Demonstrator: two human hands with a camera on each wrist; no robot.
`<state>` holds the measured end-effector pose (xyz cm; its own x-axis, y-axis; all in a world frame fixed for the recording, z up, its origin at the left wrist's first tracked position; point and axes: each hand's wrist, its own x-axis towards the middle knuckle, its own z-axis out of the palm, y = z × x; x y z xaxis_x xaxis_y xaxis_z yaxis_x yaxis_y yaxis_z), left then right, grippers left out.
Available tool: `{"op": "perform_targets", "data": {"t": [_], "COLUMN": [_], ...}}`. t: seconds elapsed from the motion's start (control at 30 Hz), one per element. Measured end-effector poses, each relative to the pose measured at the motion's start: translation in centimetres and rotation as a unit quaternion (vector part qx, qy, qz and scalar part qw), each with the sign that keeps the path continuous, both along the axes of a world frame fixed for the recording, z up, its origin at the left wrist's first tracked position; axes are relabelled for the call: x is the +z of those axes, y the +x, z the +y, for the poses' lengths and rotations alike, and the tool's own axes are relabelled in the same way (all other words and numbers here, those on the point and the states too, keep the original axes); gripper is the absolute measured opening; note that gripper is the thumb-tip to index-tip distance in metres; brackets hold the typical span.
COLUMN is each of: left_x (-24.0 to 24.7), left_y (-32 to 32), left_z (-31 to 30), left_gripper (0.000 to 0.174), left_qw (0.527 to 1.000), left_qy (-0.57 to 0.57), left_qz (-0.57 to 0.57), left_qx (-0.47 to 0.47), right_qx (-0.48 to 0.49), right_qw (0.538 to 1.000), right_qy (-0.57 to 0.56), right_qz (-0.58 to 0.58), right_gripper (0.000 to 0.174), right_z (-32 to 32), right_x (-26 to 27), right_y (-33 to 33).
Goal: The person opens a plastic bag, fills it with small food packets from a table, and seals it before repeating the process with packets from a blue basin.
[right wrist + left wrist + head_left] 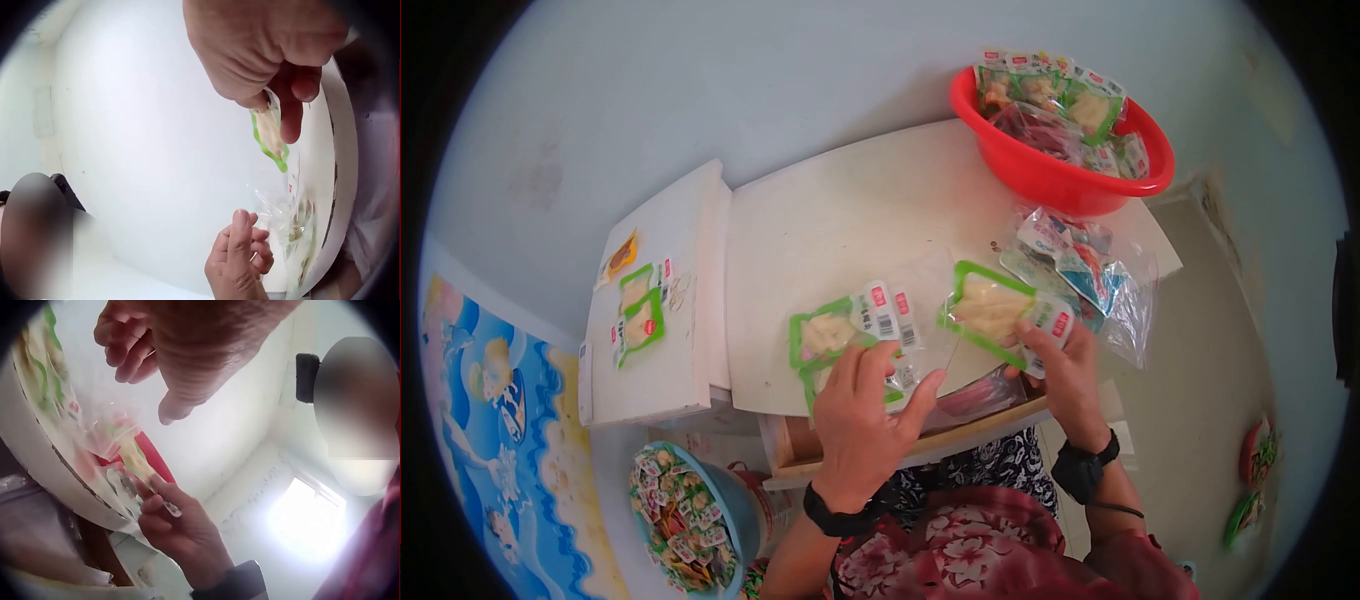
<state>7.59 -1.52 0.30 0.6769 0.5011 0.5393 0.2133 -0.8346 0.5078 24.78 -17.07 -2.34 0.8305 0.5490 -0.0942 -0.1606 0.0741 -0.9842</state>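
My right hand [1068,375] pinches a green-edged clear food packet [992,308] by its labelled end, between thumb and fingers. Pale pieces show inside it, and it is held up over the front of the white table [840,220]. To its left, my left hand [862,415] hovers with loosely bent fingers and thumb apart, holding nothing. Under those fingers, similar packets [828,333] lie overlapping on the table, partly hidden by the hand. Thin clear plastic [275,215] is close beside the left fingertips in the right wrist view.
A red basin [1050,180] full of packets stands at the back right, with a clear bag of printed packs [1090,265] before it. More packets [640,325] lie on a raised white surface at left. A blue tub [735,520] of packets stands below. The drawer [940,425] is partly open.
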Motion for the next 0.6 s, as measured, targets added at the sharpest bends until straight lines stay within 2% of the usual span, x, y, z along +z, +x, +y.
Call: {"op": "perform_targets", "data": {"t": [0.1,0.3,0.4,0.6], "left_x": [-0.3,-1.3,-0.7,-1.1], "left_y": [1.0,1.7,1.9,2.9], "left_z": [-0.3,-0.9,-1.3,-2.1], "left_gripper": [0.039,0.022,0.019,0.018], "left_qw": [0.999,1.000,0.998,0.995], "left_qy": [0.031,0.023,0.019,0.027], "left_qz": [-0.024,0.001,-0.018,-0.074], "left_qx": [0.003,-0.021,-0.064,-0.055], "right_qx": [0.097,0.178,0.215,0.325], "right_qw": [0.993,0.981,0.972,0.942], "right_qy": [0.061,-0.079,-0.092,-0.074], "right_qz": [-0.006,0.005,0.009,0.039], "right_gripper": [0.019,0.025,0.024,0.024], "right_z": [1.3,2.1,2.8,5.3], "right_x": [-0.6,2.0,2.1,2.0], "right_y": [-0.1,-0.6,-0.2,0.5]}}
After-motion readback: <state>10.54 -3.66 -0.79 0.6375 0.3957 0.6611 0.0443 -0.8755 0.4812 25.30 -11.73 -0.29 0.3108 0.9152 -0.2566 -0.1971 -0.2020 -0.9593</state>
